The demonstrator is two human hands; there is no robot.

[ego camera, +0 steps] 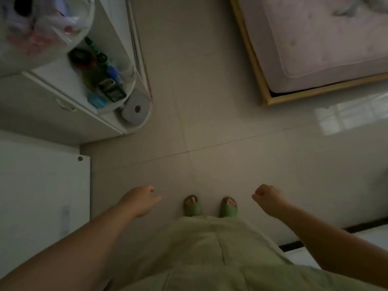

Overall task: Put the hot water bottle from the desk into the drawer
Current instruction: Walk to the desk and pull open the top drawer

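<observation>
I look straight down at a pale tiled floor. My left hand [141, 201] hangs over the tiles with its fingers loosely apart and nothing in it. My right hand [267, 198] is curled into a loose fist and holds nothing. No hot water bottle shows anywhere in view. A white cabinet [48, 114] at the left has a drawer front with a small handle [65, 106]; it is closed. A white desk surface [42, 185] lies at the lower left.
A curved white shelf unit [144, 114] at upper left holds bottles, small boxes and a toilet paper roll [136, 110]. A plastic bag [42, 24] sits above it. A bed with a wooden frame [264, 89] fills the upper right. My feet wear green slippers [193, 205].
</observation>
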